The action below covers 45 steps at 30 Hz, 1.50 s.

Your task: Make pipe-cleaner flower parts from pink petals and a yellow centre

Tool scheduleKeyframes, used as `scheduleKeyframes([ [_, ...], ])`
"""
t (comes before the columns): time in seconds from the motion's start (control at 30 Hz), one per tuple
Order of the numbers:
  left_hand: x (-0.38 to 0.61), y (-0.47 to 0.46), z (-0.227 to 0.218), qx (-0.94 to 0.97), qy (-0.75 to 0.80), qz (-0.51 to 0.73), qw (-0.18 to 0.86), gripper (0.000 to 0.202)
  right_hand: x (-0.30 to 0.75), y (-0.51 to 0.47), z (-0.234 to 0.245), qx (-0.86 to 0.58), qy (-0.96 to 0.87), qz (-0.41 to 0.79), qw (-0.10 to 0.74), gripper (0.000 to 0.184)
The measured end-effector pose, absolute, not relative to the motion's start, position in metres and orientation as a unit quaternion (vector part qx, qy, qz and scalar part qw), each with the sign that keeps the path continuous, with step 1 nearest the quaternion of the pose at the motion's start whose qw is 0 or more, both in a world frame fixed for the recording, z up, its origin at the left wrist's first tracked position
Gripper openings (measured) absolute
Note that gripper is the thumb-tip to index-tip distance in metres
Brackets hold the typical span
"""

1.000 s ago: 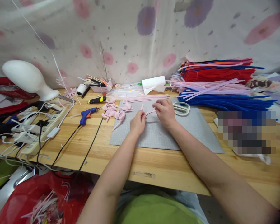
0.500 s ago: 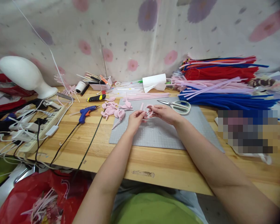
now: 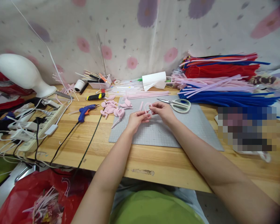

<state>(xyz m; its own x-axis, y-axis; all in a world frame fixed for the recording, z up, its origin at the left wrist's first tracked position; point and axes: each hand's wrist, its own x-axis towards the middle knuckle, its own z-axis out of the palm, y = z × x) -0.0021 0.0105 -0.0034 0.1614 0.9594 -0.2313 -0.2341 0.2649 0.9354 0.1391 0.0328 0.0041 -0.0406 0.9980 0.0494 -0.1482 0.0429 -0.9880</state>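
Between my two hands a pink pipe cleaner (image 3: 147, 105) is bent into a loop above the grey cutting mat (image 3: 158, 133). My left hand (image 3: 138, 119) pinches its lower end, while the fingertips of my right hand (image 3: 162, 109) are closed on its right side. A short pink strip (image 3: 141, 106) stands just behind my left fingers; whether it joins the loop I cannot tell. Left of my hands lies a heap of curled pink pipe cleaner pieces (image 3: 112, 109). Scissors (image 3: 180, 105) with pale handles rest on the mat beyond my right hand.
A blue glue gun (image 3: 85, 112) and a yellow-black utility knife (image 3: 95, 96) lie to the left, near a cabled power strip (image 3: 46, 124). Bundles of blue pipe cleaners (image 3: 228, 99) and other colours fill the back right. A white paper roll (image 3: 154, 80) lies behind the mat.
The pink loop now stands more upright and rounder between my fingers. My right hand has tilted and shifted slightly, and my left fingers lie flatter under the loop.
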Motion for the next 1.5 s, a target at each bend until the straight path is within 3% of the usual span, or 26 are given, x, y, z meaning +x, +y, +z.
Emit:
scheduleKeyframes([
  [1.0,-0.004,0.013,-0.011,0.449,0.441,0.429,0.648,0.027,0.132,0.031,-0.001,-0.431,-0.512,0.540,0.511,0.027],
  [1.27,-0.004,0.010,-0.002,0.427,0.428,0.396,0.691,0.026,0.148,0.036,-0.009,-0.371,-0.473,0.662,0.447,0.027],
  [1.4,-0.007,0.010,0.002,0.377,0.381,0.391,0.748,0.038,0.156,0.036,-0.009,-0.277,-0.413,0.763,0.413,0.038],
  [1.5,-0.008,0.012,0.000,0.367,0.340,0.392,0.772,0.028,0.153,0.033,-0.008,-0.241,-0.391,0.798,0.390,0.047],
])
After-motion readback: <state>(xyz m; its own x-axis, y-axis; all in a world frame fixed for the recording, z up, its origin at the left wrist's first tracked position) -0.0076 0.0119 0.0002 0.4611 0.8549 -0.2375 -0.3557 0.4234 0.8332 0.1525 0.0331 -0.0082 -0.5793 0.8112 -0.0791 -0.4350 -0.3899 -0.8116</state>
